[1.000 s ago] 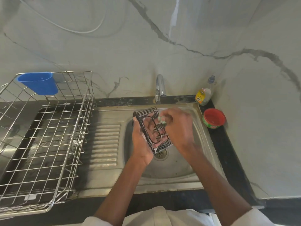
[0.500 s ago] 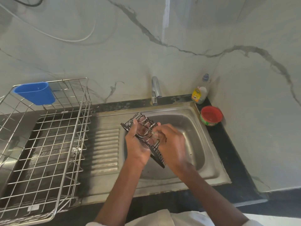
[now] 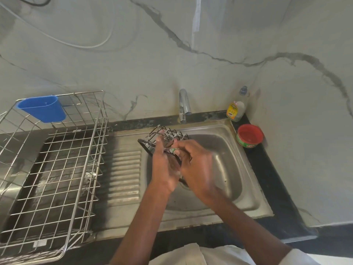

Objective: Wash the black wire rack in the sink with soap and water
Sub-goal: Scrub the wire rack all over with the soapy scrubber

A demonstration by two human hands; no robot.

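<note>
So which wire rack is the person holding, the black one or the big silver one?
The small black wire rack, held over the sink by both hands. The big silver dish rack sits untouched on the drainboard to the left.

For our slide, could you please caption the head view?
Left hand holds the soapy black wire rack over the sink while the right hand scrubs it.

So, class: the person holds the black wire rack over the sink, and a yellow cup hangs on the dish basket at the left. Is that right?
One detail is wrong: the cup is blue, not yellow, as the head view shows. The rest stands: it hangs on the dish basket at the left, and the left hand holds the black wire rack over the sink.
</note>
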